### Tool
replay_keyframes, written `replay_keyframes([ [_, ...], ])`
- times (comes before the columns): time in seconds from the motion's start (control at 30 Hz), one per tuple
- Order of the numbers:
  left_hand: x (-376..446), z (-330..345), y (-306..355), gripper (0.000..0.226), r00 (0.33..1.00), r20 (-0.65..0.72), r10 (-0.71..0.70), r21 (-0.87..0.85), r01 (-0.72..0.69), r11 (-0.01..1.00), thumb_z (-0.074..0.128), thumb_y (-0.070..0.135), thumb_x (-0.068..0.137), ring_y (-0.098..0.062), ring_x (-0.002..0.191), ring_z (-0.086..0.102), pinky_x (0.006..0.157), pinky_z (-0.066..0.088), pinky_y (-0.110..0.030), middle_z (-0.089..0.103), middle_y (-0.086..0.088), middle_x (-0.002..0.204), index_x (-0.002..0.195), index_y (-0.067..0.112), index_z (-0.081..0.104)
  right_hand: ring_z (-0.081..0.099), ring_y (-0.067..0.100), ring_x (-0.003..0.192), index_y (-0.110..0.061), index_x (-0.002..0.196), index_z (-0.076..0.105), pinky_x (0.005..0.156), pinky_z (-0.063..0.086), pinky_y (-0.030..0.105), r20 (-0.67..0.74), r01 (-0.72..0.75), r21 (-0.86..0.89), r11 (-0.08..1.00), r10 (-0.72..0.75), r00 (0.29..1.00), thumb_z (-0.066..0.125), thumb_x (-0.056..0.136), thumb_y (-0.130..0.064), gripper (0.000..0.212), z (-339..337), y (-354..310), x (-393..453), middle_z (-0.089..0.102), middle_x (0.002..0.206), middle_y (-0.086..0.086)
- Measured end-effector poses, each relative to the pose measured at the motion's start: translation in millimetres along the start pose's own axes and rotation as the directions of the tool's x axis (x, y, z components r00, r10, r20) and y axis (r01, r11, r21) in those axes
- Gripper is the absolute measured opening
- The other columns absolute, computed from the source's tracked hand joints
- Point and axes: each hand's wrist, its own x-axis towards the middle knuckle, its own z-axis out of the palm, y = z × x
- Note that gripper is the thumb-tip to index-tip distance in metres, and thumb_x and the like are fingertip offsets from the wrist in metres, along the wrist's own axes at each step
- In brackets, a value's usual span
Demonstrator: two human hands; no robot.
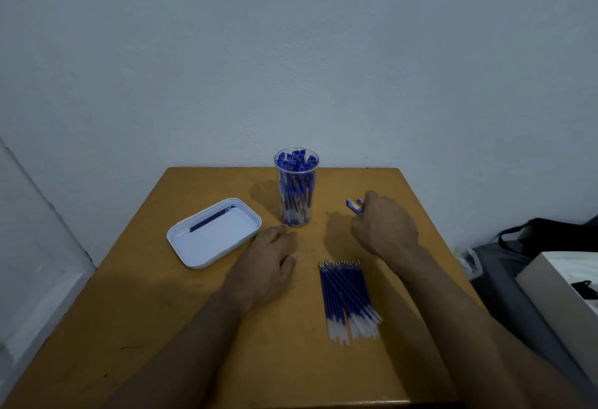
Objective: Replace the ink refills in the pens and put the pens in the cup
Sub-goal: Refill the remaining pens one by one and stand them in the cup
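Near the far edge of the table [181, 327], at its middle: a clear cup [296, 188], upright, packed with blue-capped pens [296, 178]. Toward the left edge: a white tray [194, 253] holding one blue refill [212, 218] along its far wall. Toward the near right: a bundle of blue refills [348, 298], tips pointing to the far edge. Between tray and bundle: the left hand [270, 259], flat on the wood, fingers spread and holding nothing. Right of the cup: the right hand [383, 225], fingers curled around a pen [355, 206], its blue cap poking out toward the cup.
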Motion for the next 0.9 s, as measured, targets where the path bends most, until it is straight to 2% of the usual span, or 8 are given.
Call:
replay_keyframes([
  [0.07, -5.9, -2.2, -0.1, 0.05, 1.0, -0.01, 0.001, -0.032, -0.002, 0.999, 0.047, 0.043, 0.104, -0.009, 0.145, 0.033, 0.119, 0.032, -0.029, 0.036, 0.007, 0.16, 0.152, 0.028, 0.043, 0.052, 0.014, 0.066, -0.011, 0.111, 0.059, 0.058, 0.042, 0.029, 0.057, 0.017, 0.038, 0.999, -0.02, 0.998, 0.056, 0.099, -0.029, 0.022, -15.8, -9.5, -11.5, 0.058, 0.085, 0.001],
  [0.17, -23.3, -6.7, 0.2, 0.048, 0.999, -0.03, 0.042, -0.053, -0.043, 0.998, 0.048, 0.044, 0.104, -0.006, 0.138, 0.042, 0.116, 0.039, -0.033, 0.047, 0.01, 0.151, 0.149, 0.028, 0.048, 0.062, 0.012, 0.071, -0.017, 0.129, 0.06, 0.054, 0.045, 0.027, 0.205, 0.032, 0.262, 0.965, -0.088, 0.975, 0.06, 0.096, -0.028, 0.035, -30.1, -19.7, -33.5, 0.068, 0.099, 0.003],
  [0.27, -44.8, -13.6, 3.1, 0.045, 0.996, -0.078, 0.043, -0.158, -0.055, 0.986, 0.048, 0.05, 0.1, 0.0, 0.119, 0.054, 0.102, 0.051, -0.03, 0.06, 0.017, 0.132, 0.14, 0.032, 0.058, 0.056, 0.013, 0.054, -0.031, 0.137, 0.058, 0.05, 0.04, 0.027, 0.413, -0.17, 0.671, 0.721, -0.174, 0.894, 0.06, 0.095, -0.019, 0.044, -29.9, -31.5, -62.8, 0.071, 0.078, 0.006],
  [0.33, -57.3, -17.8, 6.6, 0.042, 0.989, -0.14, 0.048, -0.279, -0.086, 0.956, 0.05, 0.049, 0.099, 0.0, 0.104, 0.063, 0.088, 0.056, -0.029, 0.068, 0.018, 0.114, 0.131, 0.028, 0.067, 0.049, 0.016, 0.045, -0.031, 0.132, 0.059, 0.041, 0.033, 0.027, 0.493, -0.316, 0.783, 0.536, -0.225, 0.84, 0.058, 0.093, -0.009, 0.045, -21.2, -41.1, -79.8, 0.071, 0.075, 0.012],
  [0.5, -73.7, -29.3, 17.4, 0.029, 0.988, -0.153, -0.025, -0.545, -0.064, 0.836, 0.05, 0.032, 0.107, -0.017, 0.073, 0.067, 0.065, 0.053, -0.03, 0.071, 0.006, 0.079, 0.094, 0.026, 0.075, 0.068, 0.03, 0.061, -0.012, 0.116, 0.053, 0.042, 0.048, 0.031, 0.472, -0.392, 0.864, 0.316, -0.242, 0.847, 0.066, 0.096, -0.01, 0.024, 11.7, -58.5, -99.3, 0.074, 0.084, 0.023],
  [0.63, -74.3, -34.4, 21.9, 0.027, 0.99, 0.081, -0.118, -0.745, 0.139, 0.653, 0.06, 0.043, 0.095, -0.028, 0.067, 0.071, 0.058, 0.059, -0.043, 0.075, -0.004, 0.081, 0.114, 0.028, 0.073, 0.071, 0.029, 0.068, -0.004, 0.111, 0.056, 0.049, 0.056, 0.032, 0.417, -0.379, 0.901, 0.212, -0.176, 0.892, 0.067, 0.096, -0.01, 0.02, 22.8, -58.3, -100.6, 0.073, 0.08, 0.017],
  [0.73, -74.3, -30.3, 17.5, 0.022, 0.991, 0.073, -0.112, -0.695, 0.131, 0.707, 0.067, 0.041, 0.092, -0.022, 0.053, 0.064, 0.05, 0.053, -0.037, 0.076, -0.001, 0.08, 0.113, 0.036, 0.071, 0.072, 0.028, 0.068, 0.0, 0.108, 0.059, 0.048, 0.056, 0.032, 0.421, -0.385, 0.899, 0.209, -0.174, 0.89, 0.069, 0.094, -0.007, 0.018, 25.0, -56.2, -99.7, 0.072, 0.082, 0.017],
  [0.9, -72.3, -26.8, 7.8, 0.014, 0.993, 0.042, -0.109, -0.669, 0.109, 0.735, 0.068, 0.031, 0.095, -0.016, 0.049, 0.058, 0.048, 0.049, -0.034, 0.075, -0.001, 0.081, 0.106, 0.028, 0.077, 0.07, 0.022, 0.067, 0.005, 0.106, 0.066, 0.051, 0.058, 0.03, 0.446, -0.396, 0.889, 0.228, -0.238, 0.863, 0.073, 0.09, -0.008, 0.021, 27.1, -50.0, -90.4, 0.072, 0.085, 0.024],
])
